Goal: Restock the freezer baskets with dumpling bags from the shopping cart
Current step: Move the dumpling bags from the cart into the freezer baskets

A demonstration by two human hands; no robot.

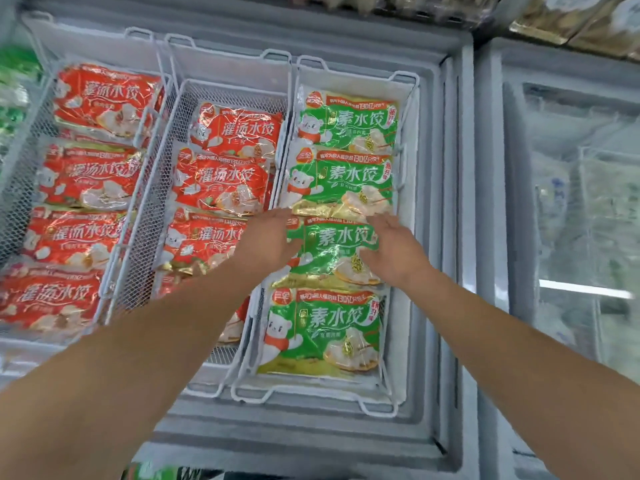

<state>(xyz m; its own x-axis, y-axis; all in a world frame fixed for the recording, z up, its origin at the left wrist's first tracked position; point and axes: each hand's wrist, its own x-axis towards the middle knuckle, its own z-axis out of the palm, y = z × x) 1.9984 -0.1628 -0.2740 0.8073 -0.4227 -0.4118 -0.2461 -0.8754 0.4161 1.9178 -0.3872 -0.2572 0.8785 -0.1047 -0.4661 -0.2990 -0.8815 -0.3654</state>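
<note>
A green dumpling bag (332,251) lies third from the back in the right wire basket (401,407) of the open freezer. My left hand (266,240) lies against its left edge and my right hand (394,247) against its right edge, fingers fairly straight, thumbs on the bag's face. Other green bags lie in the same basket: two behind it (346,123) (343,183) and one in front (322,330). Whether my fingers curl under the bag is hidden.
The middle basket (156,188) and left basket (20,188) hold several red dumpling bags (228,181). The grey freezer rim (311,441) runs along the front. A closed glass freezer lid (581,202) is at the right. Packaged goods sit on a shelf above.
</note>
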